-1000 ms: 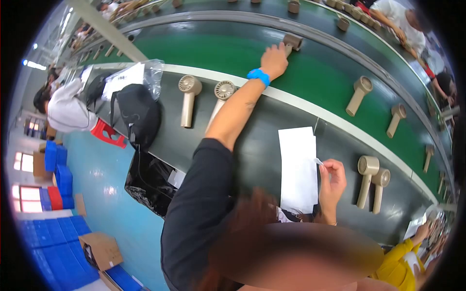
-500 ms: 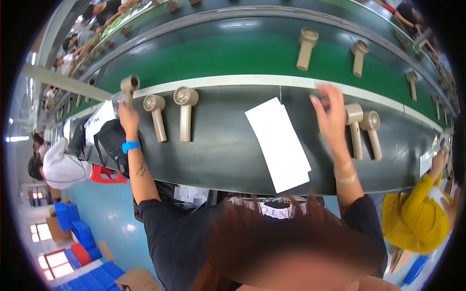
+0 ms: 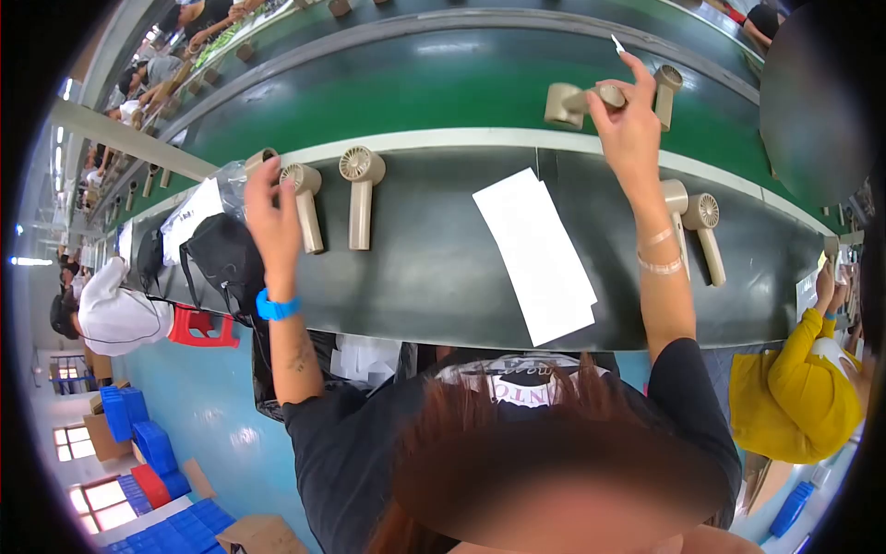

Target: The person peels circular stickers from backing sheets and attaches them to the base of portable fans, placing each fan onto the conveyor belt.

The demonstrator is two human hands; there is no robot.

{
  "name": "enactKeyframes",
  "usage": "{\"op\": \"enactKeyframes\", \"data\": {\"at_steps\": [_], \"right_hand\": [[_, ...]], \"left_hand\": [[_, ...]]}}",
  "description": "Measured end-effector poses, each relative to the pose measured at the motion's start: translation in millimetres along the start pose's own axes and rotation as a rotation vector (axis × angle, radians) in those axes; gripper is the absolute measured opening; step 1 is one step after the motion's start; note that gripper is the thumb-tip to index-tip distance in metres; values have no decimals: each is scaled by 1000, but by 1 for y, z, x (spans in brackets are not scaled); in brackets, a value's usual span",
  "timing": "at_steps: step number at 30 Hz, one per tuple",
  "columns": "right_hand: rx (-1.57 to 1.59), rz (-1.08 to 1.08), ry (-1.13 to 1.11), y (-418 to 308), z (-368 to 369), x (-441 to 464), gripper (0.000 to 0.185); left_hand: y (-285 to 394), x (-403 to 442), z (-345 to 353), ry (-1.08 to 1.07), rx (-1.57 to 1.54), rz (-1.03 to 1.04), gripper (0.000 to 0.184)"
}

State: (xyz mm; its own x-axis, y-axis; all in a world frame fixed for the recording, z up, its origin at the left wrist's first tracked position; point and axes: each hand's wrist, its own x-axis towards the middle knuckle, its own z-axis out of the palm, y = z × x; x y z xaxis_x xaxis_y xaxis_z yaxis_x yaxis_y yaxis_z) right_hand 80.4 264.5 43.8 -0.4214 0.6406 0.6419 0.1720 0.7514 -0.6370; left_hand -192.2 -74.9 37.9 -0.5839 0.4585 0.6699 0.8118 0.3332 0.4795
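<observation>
My left hand (image 3: 273, 217), with a blue wristband, is raised at the left edge of the dark table, fingers apart. A beige fan (image 3: 261, 159) shows partly behind its fingertips; a second fan (image 3: 303, 180) is just right of them, and a third (image 3: 360, 166) lies farther right. Over the green belt, my right hand (image 3: 632, 125) is closed on the handle of a beige fan (image 3: 565, 104) turned sideways. A small white piece (image 3: 618, 43) is at its raised index fingertip. White paper sheets (image 3: 535, 254) lie on the table between my hands.
Two fans (image 3: 703, 212) lie by my right forearm. Another fan (image 3: 665, 92) is on the green belt (image 3: 415, 102), beside my right hand. A black bag (image 3: 221, 254) and plastic-wrapped papers (image 3: 192, 217) are at the left. A person in yellow (image 3: 812, 388) works at the right.
My left hand has let go of the fan at the left and moved slightly right. My right hand has moved up over the belt and taken hold of a fan there.
</observation>
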Motion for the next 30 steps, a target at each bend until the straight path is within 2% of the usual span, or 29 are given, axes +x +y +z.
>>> {"op": "enactKeyframes", "data": {"at_steps": [1,2,3,4,5,6,7,9,11,12,14,17,18,21,27,30], "right_hand": [[27,-16,-23,-25,-11,-14,61],[57,-34,-44,-43,-17,-31,62],[60,-57,-41,-56,-18,-49,65],[91,-46,-52,-66,-18,-64,67],[122,-28,-62,-75,-17,-79,70],[163,11,-90,-81,-15,-93,73],[202,47,-117,-86,-15,-104,76],[178,-55,-245,-87,-20,-119,83],[387,135,-308,-97,-37,-119,66],[221,26,-232,-98,-45,-117,55],[-105,-193,-80,-94,-62,-115,35],[391,101,-96,-90,-72,-131,17],[447,153,-115,-95,-74,-133,13],[481,214,-236,-94,-74,-138,23],[676,240,-201,-96,-60,-140,53],[695,269,-209,-95,-59,-140,51]], "left_hand": [[34,-8,12,-72,-198,-91,30],[61,-20,28,-153,-259,-24,31],[96,-38,44,-309,-554,-120,37],[133,-50,55,-425,-591,-130,44],[155,-62,73,-483,-673,-52,54],[175,-75,90,-521,-886,-135,59],[189,-83,101,-539,-980,-128,62],[191,-86,122,-341,-760,162,58],[195,-96,127,-365,-943,-11,53],[195,-99,127,-371,-1029,-99,50],[193,-105,119,-414,-1022,-121,46],[195,-110,105,-426,-1022,-151,43],[196,-111,102,-425,-1024,-159,43],[200,-115,102,-398,-1078,-192,46],[203,-122,97,-488,-1309,-273,49],[201,-123,97,-489,-1356,-314,49]]}}
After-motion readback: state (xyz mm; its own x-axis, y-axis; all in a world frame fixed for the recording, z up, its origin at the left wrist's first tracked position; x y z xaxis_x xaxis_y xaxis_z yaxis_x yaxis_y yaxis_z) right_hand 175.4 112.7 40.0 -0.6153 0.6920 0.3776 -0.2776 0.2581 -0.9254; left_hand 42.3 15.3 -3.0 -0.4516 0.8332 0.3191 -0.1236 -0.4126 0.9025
